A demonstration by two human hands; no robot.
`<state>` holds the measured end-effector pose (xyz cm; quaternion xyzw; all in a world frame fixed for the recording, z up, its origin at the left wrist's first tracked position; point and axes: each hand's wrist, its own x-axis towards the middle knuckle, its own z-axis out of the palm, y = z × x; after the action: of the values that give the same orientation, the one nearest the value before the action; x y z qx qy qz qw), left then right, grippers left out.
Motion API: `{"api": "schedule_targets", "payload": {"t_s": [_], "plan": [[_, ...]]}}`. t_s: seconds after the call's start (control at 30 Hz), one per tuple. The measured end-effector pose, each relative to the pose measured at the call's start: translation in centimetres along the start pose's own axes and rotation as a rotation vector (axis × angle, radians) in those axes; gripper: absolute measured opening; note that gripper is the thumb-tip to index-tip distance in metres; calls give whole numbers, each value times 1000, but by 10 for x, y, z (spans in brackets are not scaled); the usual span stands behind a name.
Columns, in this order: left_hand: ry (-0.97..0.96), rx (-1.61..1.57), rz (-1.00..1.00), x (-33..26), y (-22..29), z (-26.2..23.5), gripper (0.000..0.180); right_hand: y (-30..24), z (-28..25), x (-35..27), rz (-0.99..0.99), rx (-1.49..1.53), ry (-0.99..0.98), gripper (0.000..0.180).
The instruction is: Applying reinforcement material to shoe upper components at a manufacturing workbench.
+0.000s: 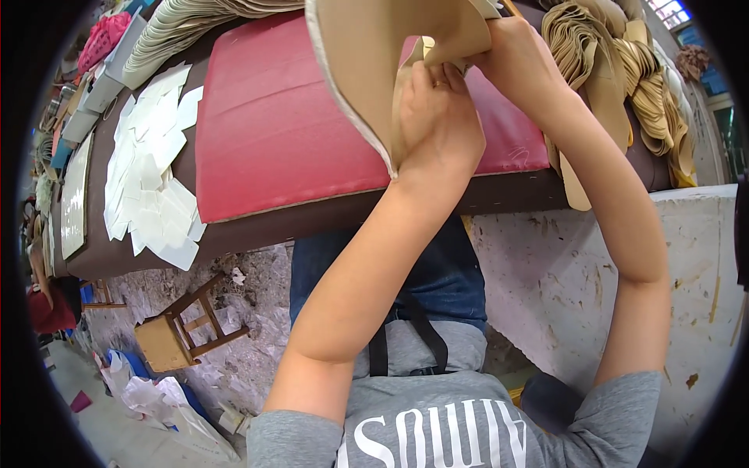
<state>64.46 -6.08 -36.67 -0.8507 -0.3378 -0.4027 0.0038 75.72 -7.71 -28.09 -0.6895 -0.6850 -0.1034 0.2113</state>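
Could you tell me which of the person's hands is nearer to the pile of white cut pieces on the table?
Left. The left hand grips the tan sheet over the red pad, closer to the white pieces at far left; the right hand is farther right.

Two hands [437, 117] on one tan leather piece [367, 54] — one red pad [273, 125], one wooden stool [183, 331].

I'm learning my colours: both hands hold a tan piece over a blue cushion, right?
Not quite. The cushion is red, not blue, as the head view shows. Both the left hand and the right hand do hold the tan piece over it.
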Motion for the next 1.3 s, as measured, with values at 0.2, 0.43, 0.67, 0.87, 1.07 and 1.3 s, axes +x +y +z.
{"api": "schedule_targets", "payload": {"t_s": [0.2,0.43,0.67,0.87,1.07,1.3], "plan": [[63,-5,9,17,0,-6,26,1,-2,6,-30,-32,-10,13],[-197,4,87,40,-24,-43,14,-6,-23,5,155,102,15,16],[-315,536,429,23,-3,-72,11,-3,2,-35,438,278,94,31],[-259,732,568,33,11,-47,10,17,16,-36,378,285,204,31],[-481,837,600,48,33,-45,18,29,-5,-35,421,349,123,29],[-344,898,711,36,20,-40,21,36,-11,-39,524,232,174,28]]}}
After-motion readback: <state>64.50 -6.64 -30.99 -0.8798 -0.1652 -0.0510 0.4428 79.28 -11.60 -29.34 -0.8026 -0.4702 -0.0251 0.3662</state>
